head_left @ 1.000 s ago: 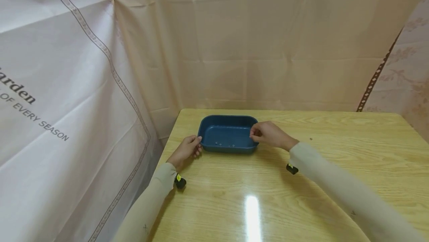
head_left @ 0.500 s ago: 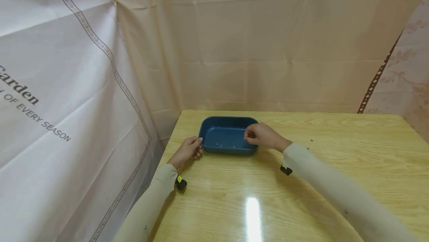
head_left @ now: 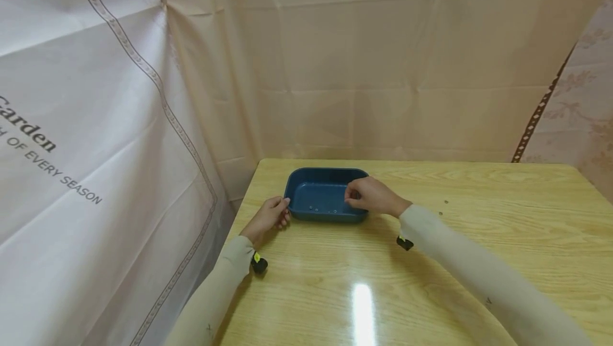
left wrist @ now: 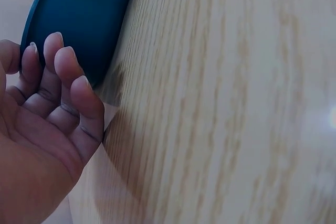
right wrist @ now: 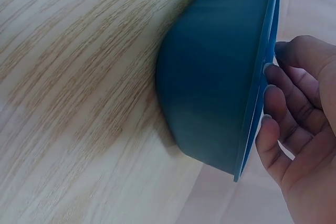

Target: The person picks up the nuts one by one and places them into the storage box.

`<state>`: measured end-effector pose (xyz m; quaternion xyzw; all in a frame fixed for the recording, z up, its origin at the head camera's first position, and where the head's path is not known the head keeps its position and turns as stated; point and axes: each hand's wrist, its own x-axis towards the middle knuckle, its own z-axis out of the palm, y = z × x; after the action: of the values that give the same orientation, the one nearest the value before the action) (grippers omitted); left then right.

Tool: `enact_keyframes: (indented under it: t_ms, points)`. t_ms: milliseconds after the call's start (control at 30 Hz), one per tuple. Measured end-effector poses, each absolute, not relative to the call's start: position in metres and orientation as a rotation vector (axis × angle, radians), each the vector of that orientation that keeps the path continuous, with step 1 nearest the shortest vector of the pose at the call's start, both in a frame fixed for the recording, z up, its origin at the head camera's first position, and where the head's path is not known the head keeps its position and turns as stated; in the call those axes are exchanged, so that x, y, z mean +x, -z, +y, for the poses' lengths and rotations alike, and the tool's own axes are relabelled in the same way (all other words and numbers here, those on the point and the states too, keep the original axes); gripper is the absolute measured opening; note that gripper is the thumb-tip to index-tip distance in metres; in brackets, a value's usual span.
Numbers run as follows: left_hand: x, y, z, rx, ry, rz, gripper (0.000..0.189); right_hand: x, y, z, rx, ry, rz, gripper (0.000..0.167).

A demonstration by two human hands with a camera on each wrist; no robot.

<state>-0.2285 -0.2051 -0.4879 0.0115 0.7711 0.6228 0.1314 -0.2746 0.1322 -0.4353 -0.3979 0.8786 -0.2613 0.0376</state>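
Note:
A blue rectangular tray (head_left: 306, 191) stands toward the back of the wooden table. My left hand (head_left: 267, 215) pinches its left rim between thumb and forefinger, the other fingers loosely curled beside the wall. Over the tray's right end is my right hand (head_left: 374, 195), thumb and forefinger drawn together. In the right wrist view this hand's (right wrist: 307, 108) fingers curl at the rim, which hides part of the thumb and forefinger; I cannot tell whether they hold something. Several tiny ring-like pieces (head_left: 316, 209) lie on the tray floor near its front wall.
Two more tiny pieces, one of them (head_left: 446, 202) farther back, lie on the table (head_left: 306, 277) right of the tray. A beige cloth (head_left: 383, 69) hangs behind the table, and a printed white cloth (head_left: 96, 149) hangs at the left.
My right hand has moved left, farther in over the tray. A second small piece on the table shows now, past the sleeve. The left hand keeps its hold on the rim.

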Motion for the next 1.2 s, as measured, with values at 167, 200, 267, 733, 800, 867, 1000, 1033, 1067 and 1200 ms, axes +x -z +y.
enact_keyframes:
  t_ms: [167,200,267,733,800,867,1000,1033,1067,1200]
  points:
    - [-0.228,0.487,-0.205,0.038,-1.800,2.253,0.037,-0.274,0.436,0.128,-1.215,0.776,2.703,0.006]
    - [-0.227,0.487,-0.205,0.042,-1.796,2.259,0.037,-0.274,0.437,0.127,-1.213,0.776,2.698,0.006]
    - [-0.226,0.486,-0.204,0.048,-1.780,2.276,0.038,-0.273,0.438,0.126,-1.218,0.778,2.690,0.006]
    - [-0.228,0.487,-0.206,0.060,-1.787,2.256,0.037,-0.274,0.436,0.130,-1.277,0.742,2.701,0.010]
    - [-0.228,0.486,-0.205,0.060,-1.791,2.251,0.038,-0.274,0.435,0.131,-1.270,0.748,2.697,0.011]
    - [-0.228,0.486,-0.205,0.055,-1.794,2.246,0.038,-0.275,0.435,0.133,-1.269,0.757,2.693,0.010]
    - [-0.226,0.486,-0.205,0.058,-1.782,2.263,0.038,-0.275,0.437,0.137,-1.247,0.775,2.689,0.010]
    - [-0.226,0.486,-0.205,0.060,-1.783,2.263,0.038,-0.275,0.437,0.139,-1.235,0.784,2.686,0.010]
    - [-0.226,0.486,-0.205,0.063,-1.784,2.261,0.037,-0.275,0.437,0.140,-1.223,0.792,2.685,0.011]
    - [-0.225,0.485,-0.205,0.057,-1.811,2.229,0.036,-0.276,0.434,0.146,-1.189,0.807,2.700,0.012]
